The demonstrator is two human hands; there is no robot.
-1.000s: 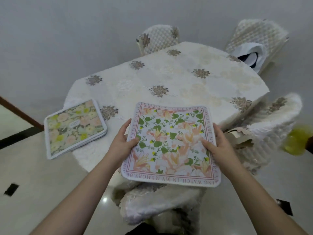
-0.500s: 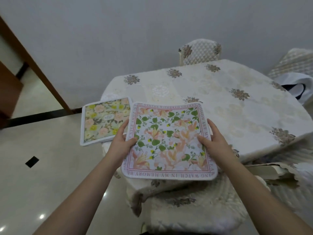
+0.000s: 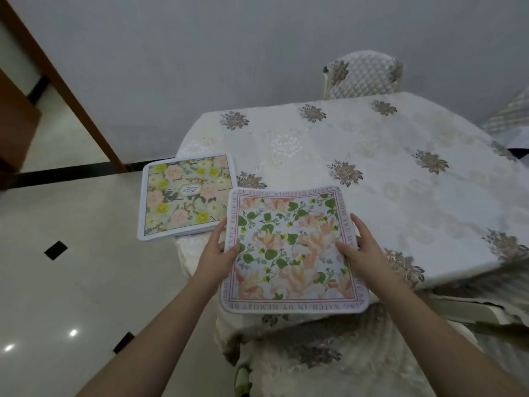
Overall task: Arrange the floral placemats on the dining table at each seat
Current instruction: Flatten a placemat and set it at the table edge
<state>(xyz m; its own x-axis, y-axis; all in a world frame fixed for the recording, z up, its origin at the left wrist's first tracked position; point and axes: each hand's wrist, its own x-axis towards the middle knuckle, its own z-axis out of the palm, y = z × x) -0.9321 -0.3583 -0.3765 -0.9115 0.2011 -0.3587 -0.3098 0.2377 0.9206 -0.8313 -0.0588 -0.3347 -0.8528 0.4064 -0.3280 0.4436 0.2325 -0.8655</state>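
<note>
Both hands, left [image 3: 215, 253] and right [image 3: 361, 250], pinch the mat [image 3: 289, 250] by its side edges, keeping it flat and square for laying on the worktop [image 3: 400, 173] at frame centre.

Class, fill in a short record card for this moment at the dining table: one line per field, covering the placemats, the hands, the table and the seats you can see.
Held placemat: pink-bordered floral placemat, near table edge, lettering round its border
Left hand: grips the mat's left edge
Right hand: grips the mat's right edge, thumb on top
Second placemat: yellow-flowered placemat, lying at the table's left corner, overhanging the edge
Table: white embroidered tablecloth
Seats seen: quilted chair at the far side
Contact between mats: cannot tell
</note>
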